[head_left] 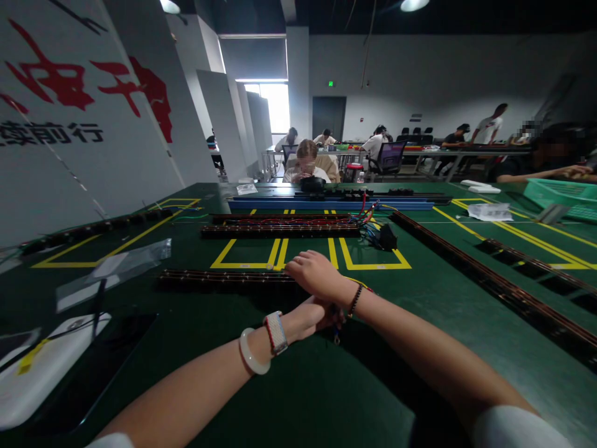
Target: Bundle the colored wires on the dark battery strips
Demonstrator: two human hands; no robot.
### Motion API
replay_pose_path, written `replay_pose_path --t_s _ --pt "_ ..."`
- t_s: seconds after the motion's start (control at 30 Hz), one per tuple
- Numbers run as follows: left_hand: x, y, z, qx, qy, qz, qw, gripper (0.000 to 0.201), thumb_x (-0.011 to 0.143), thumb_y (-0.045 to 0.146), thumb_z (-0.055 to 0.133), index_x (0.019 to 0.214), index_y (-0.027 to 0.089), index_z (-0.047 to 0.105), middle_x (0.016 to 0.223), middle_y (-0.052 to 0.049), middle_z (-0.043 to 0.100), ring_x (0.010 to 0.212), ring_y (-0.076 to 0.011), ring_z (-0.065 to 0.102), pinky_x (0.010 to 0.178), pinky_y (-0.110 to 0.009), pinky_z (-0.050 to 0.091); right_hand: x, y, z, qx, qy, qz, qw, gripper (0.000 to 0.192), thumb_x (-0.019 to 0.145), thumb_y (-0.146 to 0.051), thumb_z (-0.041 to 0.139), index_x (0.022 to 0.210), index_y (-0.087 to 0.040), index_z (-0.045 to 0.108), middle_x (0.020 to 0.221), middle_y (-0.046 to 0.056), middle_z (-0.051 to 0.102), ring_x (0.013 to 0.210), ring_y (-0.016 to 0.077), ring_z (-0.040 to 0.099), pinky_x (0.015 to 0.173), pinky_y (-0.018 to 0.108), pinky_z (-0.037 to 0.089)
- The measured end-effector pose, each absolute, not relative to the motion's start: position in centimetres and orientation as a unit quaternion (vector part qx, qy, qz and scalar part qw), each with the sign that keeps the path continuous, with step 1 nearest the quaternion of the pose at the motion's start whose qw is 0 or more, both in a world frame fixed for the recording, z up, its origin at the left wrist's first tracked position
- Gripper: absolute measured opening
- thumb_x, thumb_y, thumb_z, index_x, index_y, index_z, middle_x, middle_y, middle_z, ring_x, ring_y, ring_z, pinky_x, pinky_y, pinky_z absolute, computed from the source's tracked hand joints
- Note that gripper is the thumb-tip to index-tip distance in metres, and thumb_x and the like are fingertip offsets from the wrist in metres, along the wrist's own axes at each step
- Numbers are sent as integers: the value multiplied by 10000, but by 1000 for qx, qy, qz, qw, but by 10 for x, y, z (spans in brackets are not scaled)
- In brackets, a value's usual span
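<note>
On your table (289, 404), a strip (224, 278) lies left of your right hand (314, 274), more strips (280, 231) behind it, a bag (119, 266) leftward, a basket (559, 196) far right.

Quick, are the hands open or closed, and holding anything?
Left hand: partly hidden, so its grip can't be told.
Right hand: by the dark strip; palm hidden, can't tell.

green basket (553, 194), purple chair (390, 157), closed door (329, 117)

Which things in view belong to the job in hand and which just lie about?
Likely the job:
long dark strip near the right hand
ring-ended lead by the left hand
wired strips beyond

Seemingly lying about:
clear plastic bag
white casing
green basket
</note>
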State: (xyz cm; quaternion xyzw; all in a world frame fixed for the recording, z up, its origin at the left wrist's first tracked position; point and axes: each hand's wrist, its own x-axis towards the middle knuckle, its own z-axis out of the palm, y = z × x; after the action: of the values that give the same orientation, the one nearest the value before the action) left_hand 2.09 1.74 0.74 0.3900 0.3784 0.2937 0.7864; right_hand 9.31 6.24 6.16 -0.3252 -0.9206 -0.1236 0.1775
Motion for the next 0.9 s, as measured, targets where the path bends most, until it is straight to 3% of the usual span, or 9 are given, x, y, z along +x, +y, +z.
replay_pose_path --t_s 0.13,0.3,0.37,0.47,0.63,0.77,0.9 --pt "18 19 3 379 364 298 797 170 843 113 461 760 158 603 647 -19 572 598 -117 507 634 -258 413 89 60 60 -318 -929 -106 158 180 941 -240 489 918 -133 632 831 65 642 788 168 551 742 288 388" --pt "14 24 2 395 324 269 817 245 916 244 408 776 132 576 659 -49 578 576 -114 522 601 -252 401 140 54 76 -317 -902 54 288 319 982 -321 382 1150 -158 600 1007 74 651 930 159 564 824 288 413" --pt "14 26 4 403 329 243 819 285 937 266 358 799 117 558 664 -64 594 564 -116 543 614 -261 418 168 55 71 -376 -865 95 317 334 980 -333 371 1146 -163 605 1050 86 638 937 163 566 820 296 426" --pt "12 28 9 441 362 192 799 285 947 303 340 848 111 525 682 -74 627 575 -131 594 661 -295 457 204 60 46 -460 -832 148 273 341 928 -405 462 1073 -158 647 1002 98 638 852 178 582 767 308 448" --pt "3 32 14 584 431 88 682 452 948 478 219 801 136 475 512 -18 579 413 -112 518 507 -252 434 230 68 8 -441 -823 298 196 407 849 -515 546 1009 -166 679 955 73 661 844 193 596 744 284 453" --pt "-6 39 19 681 440 15 585 520 920 554 217 700 153 464 426 25 495 345 -91 440 436 -223 399 228 72 0 -465 -795 340 190 453 839 -562 525 947 -156 694 818 39 667 681 159 582 622 254 437" --pt "-11 45 28 792 401 -25 460 527 908 571 249 643 174 470 448 20 478 390 -102 462 451 -233 404 228 74 -3 -459 -792 341 214 419 842 -535 539 953 -162 695 895 46 682 770 173 602 685 260 443"
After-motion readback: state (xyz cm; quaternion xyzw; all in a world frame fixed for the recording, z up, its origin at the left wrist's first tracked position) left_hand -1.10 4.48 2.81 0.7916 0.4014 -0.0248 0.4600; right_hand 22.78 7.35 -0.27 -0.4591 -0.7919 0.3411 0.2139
